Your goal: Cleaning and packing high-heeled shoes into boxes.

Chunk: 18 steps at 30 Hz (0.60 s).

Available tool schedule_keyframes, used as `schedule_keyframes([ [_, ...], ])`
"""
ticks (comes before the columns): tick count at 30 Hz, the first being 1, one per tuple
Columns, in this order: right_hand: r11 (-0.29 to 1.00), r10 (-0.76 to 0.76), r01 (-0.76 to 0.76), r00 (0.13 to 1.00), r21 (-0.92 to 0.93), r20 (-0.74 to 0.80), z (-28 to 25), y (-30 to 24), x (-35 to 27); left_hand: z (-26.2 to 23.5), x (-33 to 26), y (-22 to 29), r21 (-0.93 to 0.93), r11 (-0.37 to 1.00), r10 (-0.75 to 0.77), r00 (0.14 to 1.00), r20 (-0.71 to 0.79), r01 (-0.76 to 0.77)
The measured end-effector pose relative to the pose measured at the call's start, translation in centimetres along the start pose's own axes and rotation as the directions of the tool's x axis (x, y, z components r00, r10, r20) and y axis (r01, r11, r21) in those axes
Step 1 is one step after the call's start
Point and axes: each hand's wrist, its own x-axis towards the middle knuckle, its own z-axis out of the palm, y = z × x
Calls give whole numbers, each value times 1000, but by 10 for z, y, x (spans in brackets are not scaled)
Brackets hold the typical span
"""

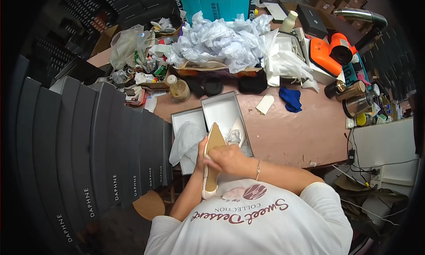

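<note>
A pale flat shoe [215,137] with a pointed toe is held upright close to my chest, its tan sole facing me. My left hand [201,155] is closed around its left side. Against the middle of the sole presses my right hand [230,160], its fingers curled; whatever they may hold is hidden. Behind the hands, a matching pale shoe [238,129] with crumpled stuffing lies in the right part of a grey-edged white shoebox [217,105]. The left part [188,116], likely its lid or other half, has thin white tissue paper [187,142] spilling from it.
Tall stacks of dark shoeboxes [106,135] crowd the left. Crumpled white tissue [221,40] fills a container at the back. A jar [178,89], a blue cloth [290,99] and a white card [265,104] lie on the pink table [287,140]. An orange device [325,56] stands back right.
</note>
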Motion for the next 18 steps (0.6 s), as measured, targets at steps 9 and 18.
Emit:
schedule_keyframes([
  [9, 989, 56, -51, 998, -140, 32, 9, 13, 29, -5, -5, 2, -63, 998, 31, 999, 42, -29],
  [18, 995, -81, 78, 996, -57, -46, 10, 12, 46, 0, 3, -10, -156, 987, 25, 999, -39, -31],
])
